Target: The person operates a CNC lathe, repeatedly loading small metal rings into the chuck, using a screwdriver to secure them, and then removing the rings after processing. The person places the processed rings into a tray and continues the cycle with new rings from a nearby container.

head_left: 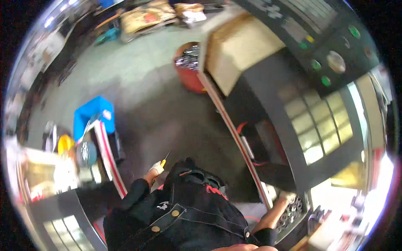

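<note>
My left hand [156,168] wears a light glove and hangs beside my dark jacket, shut on a small tool with a yellow handle [163,161] whose thin metal tip points up and away. My right hand [287,195], also gloved, reaches out to the right and rests at the rim of a tray of small shiny metal parts [294,211]. Whether its fingers hold a part is too small to tell. My bare right forearm [270,217] runs from the jacket sleeve to that tray.
A large dark machine with a windowed door [320,125] and a button panel [331,50] stands on the right. A red bin of metal shavings [189,67] sits on the grey floor beyond. A blue crate [94,113] and another machine stand left. Sacks [146,17] lie far off.
</note>
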A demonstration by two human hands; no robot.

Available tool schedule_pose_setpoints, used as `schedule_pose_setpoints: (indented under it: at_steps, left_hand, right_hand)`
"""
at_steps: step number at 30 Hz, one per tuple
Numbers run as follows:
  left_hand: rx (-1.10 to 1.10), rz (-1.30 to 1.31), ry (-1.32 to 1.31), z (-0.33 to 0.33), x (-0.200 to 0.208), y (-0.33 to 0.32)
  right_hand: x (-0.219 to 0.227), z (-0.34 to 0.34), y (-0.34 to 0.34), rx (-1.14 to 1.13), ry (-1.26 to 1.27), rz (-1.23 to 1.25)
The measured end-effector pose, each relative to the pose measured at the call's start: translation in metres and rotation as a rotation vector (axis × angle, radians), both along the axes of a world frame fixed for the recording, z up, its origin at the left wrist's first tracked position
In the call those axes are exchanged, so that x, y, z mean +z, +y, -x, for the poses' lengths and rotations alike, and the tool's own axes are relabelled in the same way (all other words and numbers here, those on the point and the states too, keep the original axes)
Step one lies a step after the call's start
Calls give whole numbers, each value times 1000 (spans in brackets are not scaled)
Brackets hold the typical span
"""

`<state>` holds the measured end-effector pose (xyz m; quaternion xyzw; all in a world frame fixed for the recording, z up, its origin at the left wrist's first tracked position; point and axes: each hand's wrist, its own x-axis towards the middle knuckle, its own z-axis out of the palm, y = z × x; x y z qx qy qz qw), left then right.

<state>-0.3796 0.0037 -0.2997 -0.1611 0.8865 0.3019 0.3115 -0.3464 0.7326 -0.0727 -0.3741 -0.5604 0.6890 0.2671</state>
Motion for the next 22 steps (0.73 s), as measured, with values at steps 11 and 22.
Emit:
schedule_pose_setpoints:
  at_steps: [11,22]
  left_hand:
    - [-221,-43,-63,148,52,54]
    - [-411,-119,65,114,88,109]
  right_hand:
    - [26,112,-85,-162,510,233]
    - [41,218,-160,-47,590,574]
